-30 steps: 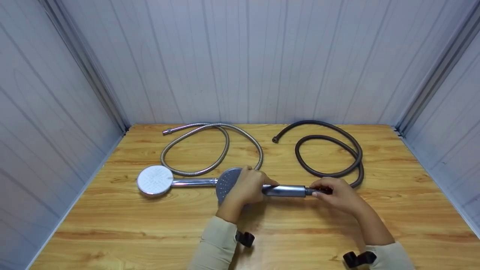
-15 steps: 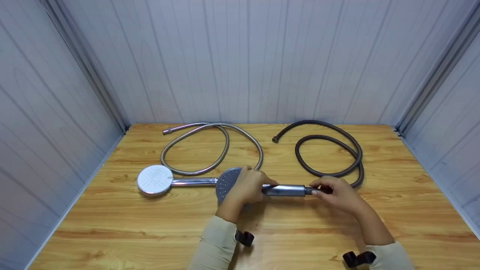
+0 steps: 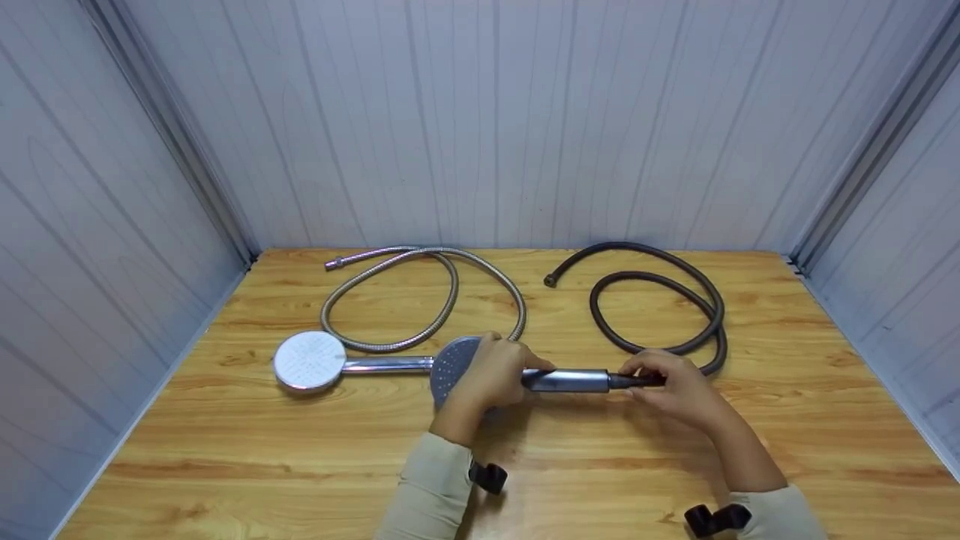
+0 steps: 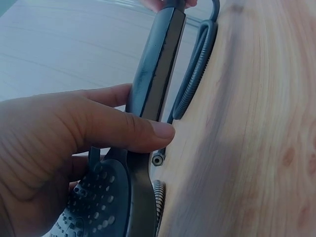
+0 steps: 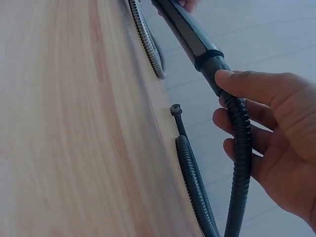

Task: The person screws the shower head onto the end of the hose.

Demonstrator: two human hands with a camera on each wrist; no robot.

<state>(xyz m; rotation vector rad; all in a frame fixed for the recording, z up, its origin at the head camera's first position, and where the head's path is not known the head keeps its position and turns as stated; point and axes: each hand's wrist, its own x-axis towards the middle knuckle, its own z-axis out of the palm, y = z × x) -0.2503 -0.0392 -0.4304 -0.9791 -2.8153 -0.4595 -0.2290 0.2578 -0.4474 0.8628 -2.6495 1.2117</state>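
Note:
My left hand (image 3: 495, 371) grips a dark grey shower head (image 3: 452, 367) where its round face joins the handle (image 3: 574, 380), thumb across the neck in the left wrist view. The handle points right. At its end sits the connector of a black shower hose (image 5: 241, 163), which my right hand (image 3: 675, 386) pinches between thumb and fingers. In the right wrist view the thumb lies on the smooth connector (image 5: 214, 71), flush against the handle's end, and the ribbed hose hangs down past the fingers.
A chrome shower head (image 3: 309, 361) with a white face lies at left, in line with the dark one. A silver hose (image 3: 454, 292) loops behind it. The black hose's loose end (image 3: 550, 280) lies at back right. Panel walls (image 3: 495, 120) border the wooden table (image 3: 300, 465).
My right thumb and fingers have shifted slightly round the hose connector, the thumb now lower. The left hand and the shower head stay nearly in place.

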